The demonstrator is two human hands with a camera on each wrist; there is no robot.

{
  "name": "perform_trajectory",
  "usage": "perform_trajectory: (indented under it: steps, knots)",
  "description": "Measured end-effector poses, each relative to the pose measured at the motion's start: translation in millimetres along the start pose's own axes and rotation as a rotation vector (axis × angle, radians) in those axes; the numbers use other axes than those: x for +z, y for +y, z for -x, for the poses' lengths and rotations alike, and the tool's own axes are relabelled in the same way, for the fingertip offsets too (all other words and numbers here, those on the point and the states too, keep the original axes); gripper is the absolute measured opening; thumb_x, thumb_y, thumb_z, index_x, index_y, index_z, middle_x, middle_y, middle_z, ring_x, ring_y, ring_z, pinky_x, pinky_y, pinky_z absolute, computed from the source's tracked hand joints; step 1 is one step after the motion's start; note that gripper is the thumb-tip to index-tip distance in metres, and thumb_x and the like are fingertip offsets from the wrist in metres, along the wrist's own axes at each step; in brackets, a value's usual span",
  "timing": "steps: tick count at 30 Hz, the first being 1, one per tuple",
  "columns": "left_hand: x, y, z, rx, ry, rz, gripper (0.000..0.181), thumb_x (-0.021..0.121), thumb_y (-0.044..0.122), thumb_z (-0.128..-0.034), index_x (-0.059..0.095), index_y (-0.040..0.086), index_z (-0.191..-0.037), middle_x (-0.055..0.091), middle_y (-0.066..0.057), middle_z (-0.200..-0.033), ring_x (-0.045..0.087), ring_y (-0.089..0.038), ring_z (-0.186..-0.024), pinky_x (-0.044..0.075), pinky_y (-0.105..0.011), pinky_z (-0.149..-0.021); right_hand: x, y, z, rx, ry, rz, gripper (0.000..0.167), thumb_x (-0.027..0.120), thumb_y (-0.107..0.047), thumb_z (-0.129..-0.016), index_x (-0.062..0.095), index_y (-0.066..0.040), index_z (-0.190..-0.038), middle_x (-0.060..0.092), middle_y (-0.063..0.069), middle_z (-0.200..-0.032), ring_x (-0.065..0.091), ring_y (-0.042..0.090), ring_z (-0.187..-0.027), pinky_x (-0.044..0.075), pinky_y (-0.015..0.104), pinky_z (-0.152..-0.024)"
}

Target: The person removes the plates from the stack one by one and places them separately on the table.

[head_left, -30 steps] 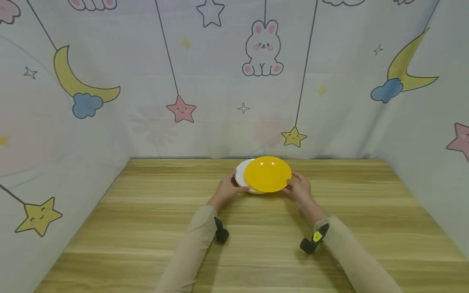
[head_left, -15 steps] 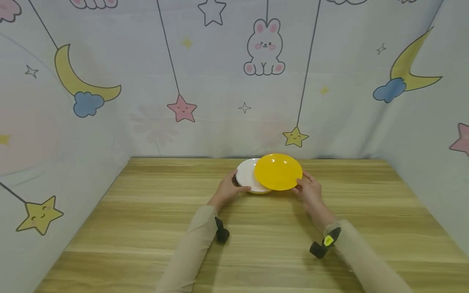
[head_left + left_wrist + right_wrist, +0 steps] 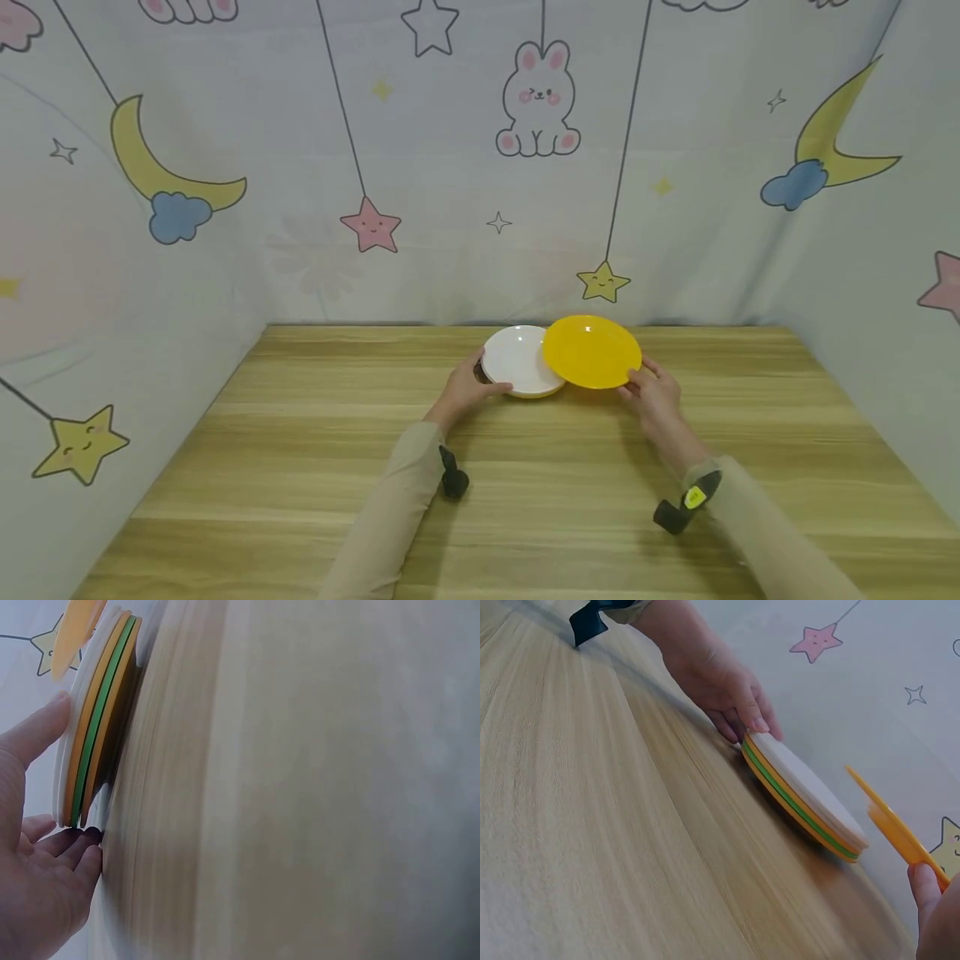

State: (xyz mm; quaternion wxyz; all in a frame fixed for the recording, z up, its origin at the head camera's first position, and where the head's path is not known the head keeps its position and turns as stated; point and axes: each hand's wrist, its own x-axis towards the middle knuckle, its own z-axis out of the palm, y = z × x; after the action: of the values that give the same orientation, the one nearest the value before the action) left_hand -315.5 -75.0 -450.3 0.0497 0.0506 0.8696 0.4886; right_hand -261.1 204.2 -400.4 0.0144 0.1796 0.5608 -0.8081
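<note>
My left hand [image 3: 465, 385] grips the left side of a stack of plates, thumb on the rim and fingers beneath. On top of the stack is a white plate [image 3: 517, 360]; in the left wrist view orange and green rims [image 3: 100, 720] show under it. A single yellow plate [image 3: 592, 352] is pinched at its right edge by my right hand [image 3: 654, 398], thumb over the rim. In the right wrist view this yellow plate [image 3: 896, 829] is tilted and held apart above the stack. From the head view it overlaps the stack's right edge.
A wood-grain table [image 3: 525, 508] lies under both hands. Close behind the plates hangs a pale cloth wall [image 3: 450, 275] printed with moons, stars and a rabbit. Each wrist carries a small black camera mount [image 3: 453, 479].
My right hand has carried the yellow plate to the right, uncovering most of the white plate. The left hand and the stack have stayed in place.
</note>
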Motion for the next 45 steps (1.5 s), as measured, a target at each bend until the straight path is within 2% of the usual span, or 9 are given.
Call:
perform_trajectory:
  steps: [9,15,22,26,29,40,45]
  knots:
    - [-0.4,0.1,1.4,0.004,0.006,0.000,0.094,0.077,0.032,-0.0718,0.023,0.001,-0.142,0.029,-0.015,-0.145,0.028,-0.026,-0.132,0.024,-0.036,-0.109,-12.5,-3.9,2.0,0.038,0.020,-0.038,0.060,0.044,-0.004,-0.093,0.016,-0.009,-0.146,0.058,-0.006,-0.079,0.058,0.004,-0.068,0.052,0.015,-0.069]
    - [-0.4,0.0,1.8,0.027,0.003,0.014,0.094,0.077,0.030,-0.0721,0.023,-0.001,-0.142,0.030,-0.016,-0.144,0.031,-0.027,-0.131,0.026,-0.036,-0.108,-19.1,-6.1,1.2,0.054,0.078,-0.065,0.060,0.044,-0.003,-0.093,0.017,-0.012,-0.146,0.052,-0.003,-0.091,0.057,0.004,-0.070,0.052,0.015,-0.069]
    - [-0.3,0.2,1.9,0.022,0.002,0.022,0.093,0.077,0.030,-0.0723,0.023,-0.001,-0.142,0.029,-0.016,-0.144,0.030,-0.027,-0.132,0.025,-0.036,-0.108,-29.0,-6.2,-0.2,0.057,0.179,-0.120,0.059,0.043,-0.003,-0.093,0.018,-0.014,-0.146,0.052,-0.002,-0.091,0.055,0.004,-0.068,0.052,0.014,-0.069]
    - [-0.6,0.3,2.0,0.022,0.008,0.015,0.093,0.077,0.029,-0.0725,0.023,-0.001,-0.142,0.030,-0.016,-0.144,0.030,-0.027,-0.132,0.025,-0.036,-0.109,-34.0,-5.7,-1.5,0.057,0.193,-0.111,0.059,0.041,-0.005,-0.094,0.016,-0.015,-0.146,0.046,0.000,-0.101,0.055,0.003,-0.073,0.051,0.014,-0.072]
    - [-0.5,0.0,2.0,0.027,0.007,0.009,0.092,0.076,0.029,-0.0727,0.023,-0.001,-0.142,0.030,-0.016,-0.144,0.030,-0.027,-0.132,0.025,-0.036,-0.109,-36.0,-4.7,-2.2,0.059,0.203,-0.098,0.059,0.041,-0.004,-0.094,0.016,-0.015,-0.146,0.046,0.000,-0.103,0.054,0.003,-0.075,0.050,0.013,-0.074]
    - [-0.4,0.1,2.0,0.033,0.010,0.002,0.092,0.077,0.031,-0.0725,0.025,0.000,-0.142,0.030,-0.015,-0.144,0.028,-0.026,-0.133,0.025,-0.036,-0.109,-38.8,5.7,-5.9,0.022,0.225,-0.082,0.058,0.040,-0.003,-0.094,0.016,-0.012,-0.146,0.046,0.002,-0.103,0.055,0.002,-0.072,0.050,0.014,-0.076]
    - [-0.1,0.5,2.2,0.033,0.009,0.001,0.092,0.077,0.030,-0.0722,0.025,0.000,-0.142,0.030,-0.015,-0.145,0.028,-0.026,-0.133,0.025,-0.035,-0.109,-38.2,12.4,-7.7,-0.004,0.240,-0.082,0.057,0.040,-0.003,-0.094,0.017,-0.010,-0.145,0.051,-0.003,-0.087,0.055,0.002,-0.067,0.051,0.015,-0.073]
